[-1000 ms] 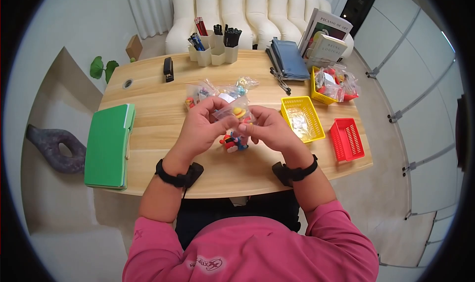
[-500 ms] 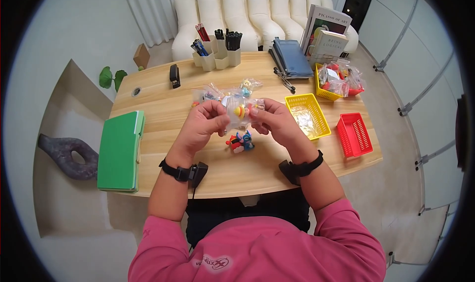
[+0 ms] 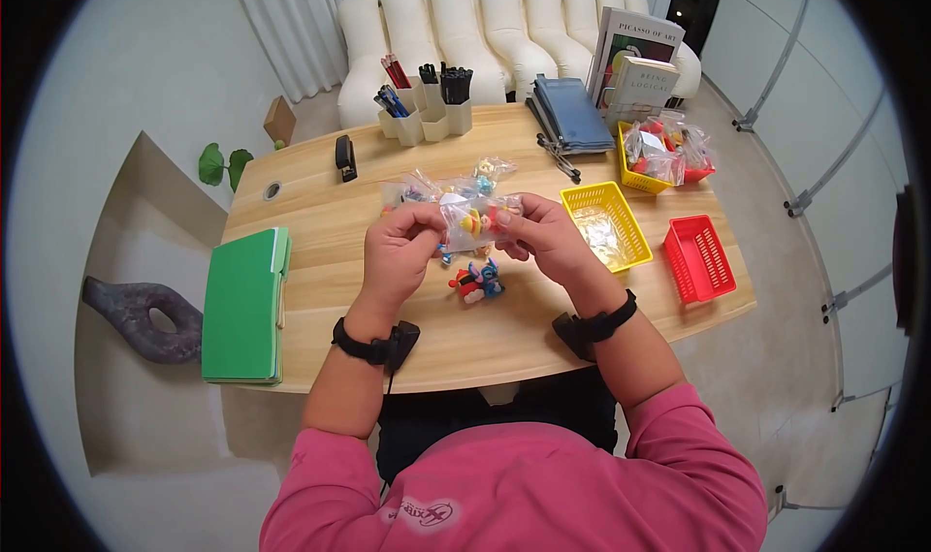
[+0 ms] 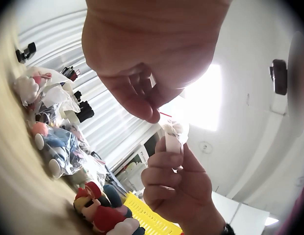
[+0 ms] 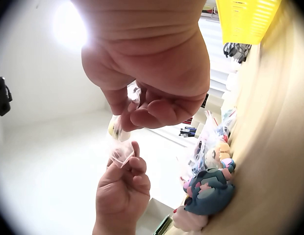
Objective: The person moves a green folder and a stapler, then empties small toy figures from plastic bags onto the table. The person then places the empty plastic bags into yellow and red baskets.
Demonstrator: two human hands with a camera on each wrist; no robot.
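Note:
Between the two hands, above the table, is a clear plastic bag (image 3: 469, 224) with a small yellow and red figure inside. The left hand (image 3: 402, 252) pinches its left end with thumb and fingers. At the bag's other end the right hand (image 3: 545, 234) grips it, thumb on top. Below the hands, two small figures stand close together on the table: a blue one (image 3: 492, 279) and a red one (image 3: 467, 283). Behind the bag lie several bagged toys (image 3: 417, 188), partly hidden by the hands. The right wrist view shows the blue figure (image 5: 209, 192) large beside the bagged toys.
At right are a yellow basket (image 3: 641, 240) holding clear bags, a red basket (image 3: 731, 279) and a filled yellow basket (image 3: 630, 178). Green folders (image 3: 242, 305) lie at left. A stapler (image 3: 345, 157), pen holders (image 3: 433, 121), blue pouches (image 3: 574, 114) and books (image 3: 644, 89) stand farther back.
The bag has been turned and drawn out flatter between the hands, which have moved slightly apart. The head view has shifted a little, and the figures below show more fully.

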